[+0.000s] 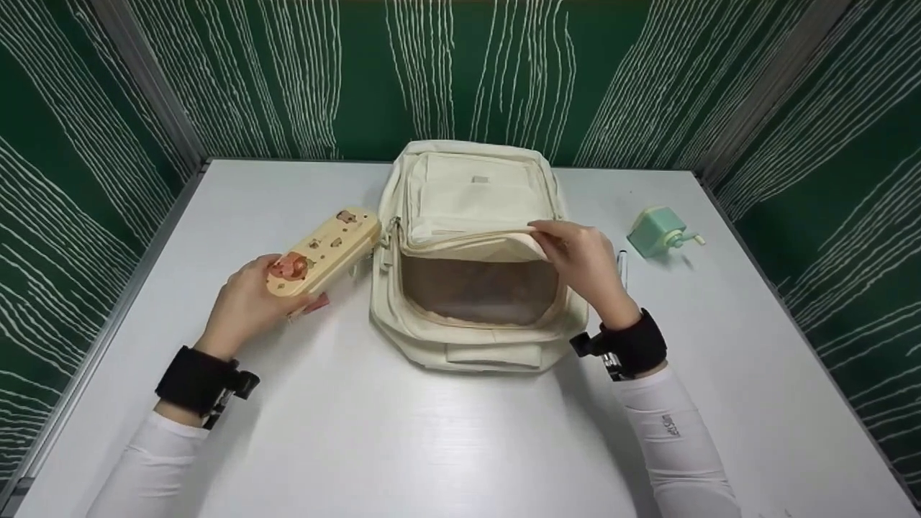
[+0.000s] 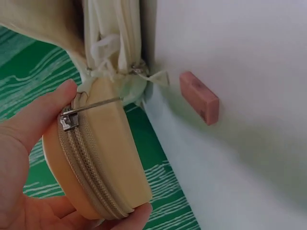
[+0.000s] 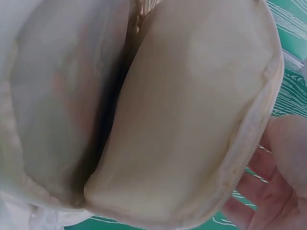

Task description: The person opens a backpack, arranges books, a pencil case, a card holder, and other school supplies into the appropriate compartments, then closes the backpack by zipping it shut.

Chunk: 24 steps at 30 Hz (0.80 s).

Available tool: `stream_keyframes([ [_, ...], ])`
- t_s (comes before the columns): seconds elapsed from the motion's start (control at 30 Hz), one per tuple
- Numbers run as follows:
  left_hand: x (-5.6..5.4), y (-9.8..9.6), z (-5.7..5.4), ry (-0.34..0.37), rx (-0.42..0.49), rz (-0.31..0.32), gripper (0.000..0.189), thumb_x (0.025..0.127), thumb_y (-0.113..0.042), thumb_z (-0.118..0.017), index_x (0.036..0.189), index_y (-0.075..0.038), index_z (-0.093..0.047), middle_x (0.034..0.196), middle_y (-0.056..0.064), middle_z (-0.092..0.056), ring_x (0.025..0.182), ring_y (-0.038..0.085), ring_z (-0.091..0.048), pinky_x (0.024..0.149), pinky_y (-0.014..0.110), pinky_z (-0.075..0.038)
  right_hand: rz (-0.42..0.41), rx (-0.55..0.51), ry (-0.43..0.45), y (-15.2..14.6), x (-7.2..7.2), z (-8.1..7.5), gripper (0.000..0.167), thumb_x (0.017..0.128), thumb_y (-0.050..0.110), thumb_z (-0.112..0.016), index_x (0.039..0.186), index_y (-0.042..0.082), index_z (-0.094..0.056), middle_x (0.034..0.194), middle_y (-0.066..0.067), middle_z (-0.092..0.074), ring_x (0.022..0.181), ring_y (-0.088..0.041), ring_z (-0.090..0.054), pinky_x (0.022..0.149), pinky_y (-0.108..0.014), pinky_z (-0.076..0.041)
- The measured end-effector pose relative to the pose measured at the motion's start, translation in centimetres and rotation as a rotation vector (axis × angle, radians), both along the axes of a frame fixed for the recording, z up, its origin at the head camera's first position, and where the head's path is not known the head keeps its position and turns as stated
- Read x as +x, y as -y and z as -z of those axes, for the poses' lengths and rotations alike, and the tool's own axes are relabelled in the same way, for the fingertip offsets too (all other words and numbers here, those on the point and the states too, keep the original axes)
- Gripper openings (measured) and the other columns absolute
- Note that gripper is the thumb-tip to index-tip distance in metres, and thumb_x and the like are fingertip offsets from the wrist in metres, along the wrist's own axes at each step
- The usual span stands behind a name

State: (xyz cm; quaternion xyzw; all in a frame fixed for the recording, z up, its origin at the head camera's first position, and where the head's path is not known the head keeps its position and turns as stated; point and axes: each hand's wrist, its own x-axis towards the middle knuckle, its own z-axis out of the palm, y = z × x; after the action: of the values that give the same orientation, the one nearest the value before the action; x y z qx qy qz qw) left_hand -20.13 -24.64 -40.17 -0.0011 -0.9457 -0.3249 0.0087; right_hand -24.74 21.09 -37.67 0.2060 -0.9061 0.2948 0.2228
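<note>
A cream backpack [image 1: 478, 198] lies on the white table [image 1: 432, 446], its main compartment unzipped and gaping toward me. My right hand [image 1: 581, 262] pinches the right part of the flap's edge and holds it up; in the right wrist view the flap's inner lining [image 3: 192, 96] faces the camera. On the backpack's left side, my left hand [image 1: 245, 302] grips a pale yellow pencil case [image 1: 327, 248] with cartoon prints by its near end. The case is tilted above the table, its far end close to the bag. Its zipper pull [image 2: 69, 120] shows near the left thumb.
A pink eraser [image 2: 199, 98] lies on the table below the pencil case. To the right stands a green hand-crank pencil sharpener [image 1: 658, 232]. A slim pen [image 1: 622, 270] is partly hidden behind my right hand. Green walls with white streaks edge the table's back and sides.
</note>
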Motion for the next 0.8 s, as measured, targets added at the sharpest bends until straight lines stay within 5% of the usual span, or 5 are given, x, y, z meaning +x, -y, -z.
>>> stream_keyframes([
  [0.4, 4.9, -2.4, -1.8, 0.016, -0.005, 0.092, 0.09, 0.078, -0.039, -0.089, 0.144, 0.007, -0.049, 0.134, 0.029, -0.063, 0.111, 0.036, -0.063, 0.083, 0.037, -0.048, 0.03, -0.012, -0.004, 0.2, -0.2, -0.2, 0.02, 0.099, 0.019, -0.069, 0.113, 0.009, -0.079, 0.108, -0.013, -0.08, 0.099, -0.03, -0.077, 0.087, -0.05, -0.059],
  [0.53, 5.3, -3.5, -1.5, 0.024, -0.002, 0.117, 0.089, 0.077, -0.039, -0.09, 0.143, 0.005, -0.05, 0.132, 0.026, -0.065, 0.109, 0.033, -0.065, 0.083, 0.037, -0.049, 0.033, -0.005, 0.001, 0.2, -0.2, -0.1, 0.021, 0.098, 0.019, -0.069, 0.114, 0.009, -0.078, 0.109, -0.013, -0.08, 0.099, -0.03, -0.077, 0.087, -0.05, -0.059],
  [0.8, 4.7, -6.1, -0.6, -0.03, -0.021, 0.136, 0.086, 0.078, -0.031, -0.089, 0.143, 0.009, -0.049, 0.139, 0.029, -0.061, 0.123, 0.043, -0.063, 0.1, 0.058, -0.052, 0.022, -0.015, -0.009, 0.2, 0.1, 0.2, 0.02, 0.099, 0.017, -0.068, 0.114, 0.008, -0.078, 0.109, -0.013, -0.079, 0.101, -0.031, -0.076, 0.088, -0.049, -0.059],
])
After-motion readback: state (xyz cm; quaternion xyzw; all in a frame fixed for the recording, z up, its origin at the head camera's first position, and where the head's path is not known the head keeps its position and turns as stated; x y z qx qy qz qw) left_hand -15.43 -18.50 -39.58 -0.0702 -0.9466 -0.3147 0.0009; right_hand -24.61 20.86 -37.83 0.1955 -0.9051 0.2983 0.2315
